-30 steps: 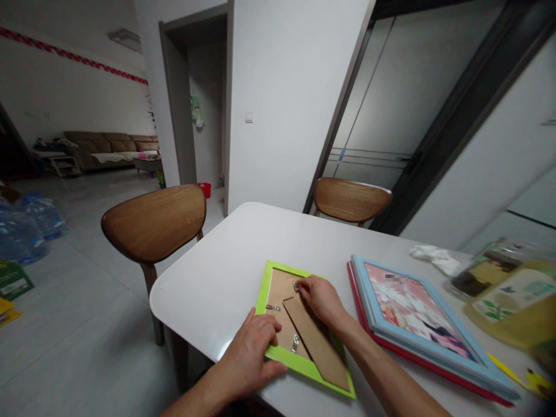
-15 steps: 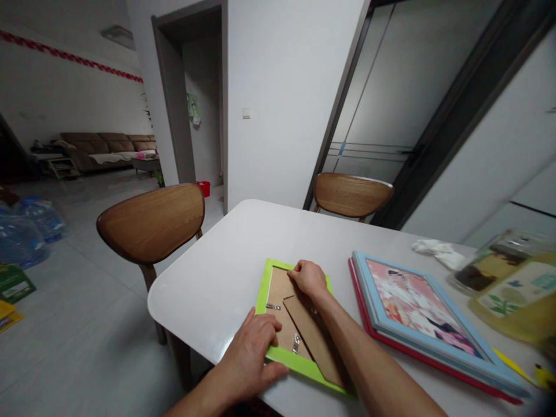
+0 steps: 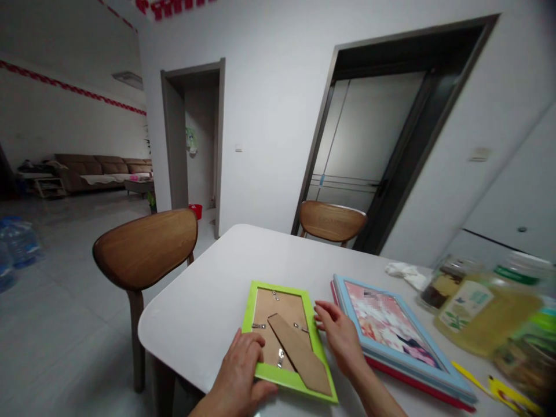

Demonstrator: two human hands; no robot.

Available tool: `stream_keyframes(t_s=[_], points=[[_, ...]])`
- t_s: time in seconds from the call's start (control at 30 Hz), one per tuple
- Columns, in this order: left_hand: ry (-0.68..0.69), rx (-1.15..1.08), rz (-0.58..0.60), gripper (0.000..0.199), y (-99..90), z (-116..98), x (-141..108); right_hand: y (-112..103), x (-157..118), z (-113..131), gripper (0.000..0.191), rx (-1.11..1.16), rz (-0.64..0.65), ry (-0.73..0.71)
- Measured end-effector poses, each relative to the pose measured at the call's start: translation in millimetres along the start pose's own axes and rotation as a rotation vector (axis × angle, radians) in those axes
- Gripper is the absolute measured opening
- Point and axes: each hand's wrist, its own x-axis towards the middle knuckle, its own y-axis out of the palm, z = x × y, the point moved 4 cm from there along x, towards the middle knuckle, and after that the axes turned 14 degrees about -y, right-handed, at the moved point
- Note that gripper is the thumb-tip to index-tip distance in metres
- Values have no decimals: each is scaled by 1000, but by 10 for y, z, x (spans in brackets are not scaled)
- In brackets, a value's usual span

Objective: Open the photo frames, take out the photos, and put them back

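A lime-green picture frame [image 3: 248, 313] lies back up on the white table, showing its brown backing board [image 3: 286, 304], metal clips and a brown stand flap [image 3: 299, 353]. My left hand [image 3: 243, 368] grips the frame's lower left corner, fingers over the edge and thumb at the near side. Just off the right edge is my right hand [image 3: 341, 336], its fingers slightly curled and apart, holding nothing. Right of it, a light-blue frame [image 3: 391, 356] with a pink picture [image 3: 386, 318] rests on a red one [image 3: 382, 370].
On the right of the white table [image 3: 195, 313] are a white cloth [image 3: 406, 273], a glass jar [image 3: 447, 281], a large bottle of yellow liquid [image 3: 486, 313] and a yellow item [image 3: 512, 397]. Wooden chairs stand at the left [image 3: 147, 249] and far side [image 3: 332, 221].
My right hand has left the top of the backing board and moved to the frame's right side, uncovering the top and right clips. My left hand stays on the corner. The view has tilted upward.
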Motion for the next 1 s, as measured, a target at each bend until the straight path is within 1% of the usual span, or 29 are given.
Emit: stream_keyframes(t_s=[0.07, 0.1, 0.13, 0.2, 0.23, 0.27, 0.3, 0.37, 0.4, 0.47, 0.5, 0.57, 0.63, 0.67, 0.7, 0.73, 0.77, 0.83, 0.93, 1.0], points=[[-14, -86, -41, 22, -49, -18, 3, -59, -258, -48, 33, 268, -80, 204], [-18, -148, -63, 20, -70, -37, 6, -30, -385, -40, 34, 416, -108, 293], [-24, -220, -81, 19, -85, -64, 11, 34, -498, -1, 34, 552, -110, 358], [-32, -384, -89, 21, -83, -146, 24, 228, -652, 173, 35, 837, -64, 386], [-38, -472, -71, 23, -62, -201, 33, 346, -716, 264, 36, 964, -20, 464], [-47, -559, -43, 26, -30, -263, 42, 459, -760, 368, 37, 1074, 51, 534], [-53, -636, -8, 28, 7, -337, 53, 535, -778, 468, 37, 1162, 85, 570], [-39, -748, 65, 30, 73, -518, 80, 535, -727, 613, 31, 1267, 24, 513], [-25, -778, 92, 29, 91, -623, 101, 466, -681, 639, 28, 1265, -37, 474], [9, -821, 106, 28, 80, -852, 166, 200, -569, 599, 28, 1170, -183, 408], [14, -855, 106, 33, 58, -967, 214, 18, -509, 540, 30, 1093, -250, 393], [5, -979, 110, 46, 13, -1180, 339, -416, -374, 387, 44, 935, -374, 359], [-3, -1130, 192, 46, 38, -1356, 489, -830, -228, 219, 58, 799, -356, 376], [-22, -1190, 241, 43, 92, -1414, 567, -1021, -152, 141, 62, 725, -316, 374], [-55, -1219, 272, 40, 172, -1446, 646, -1197, -85, 55, 64, 648, -286, 396], [-99, -1221, 279, 38, 275, -1452, 722, -1360, -24, -30, 65, 550, -263, 411], [-147, -1201, 270, 36, 397, -1438, 794, -1504, 36, -105, 65, 433, -234, 396], [-215, -1112, 210, 32, 657, -1380, 916, -1714, 129, -264, 61, 257, -190, 376], [-250, -1000, 141, 25, 1000, -1293, 1034, -1869, 199, -521, 55, 139, -172, 355], [-279, -915, 111, 21, 1158, -1241, 1072, -1908, 209, -682, 54, 87, -171, 340]])
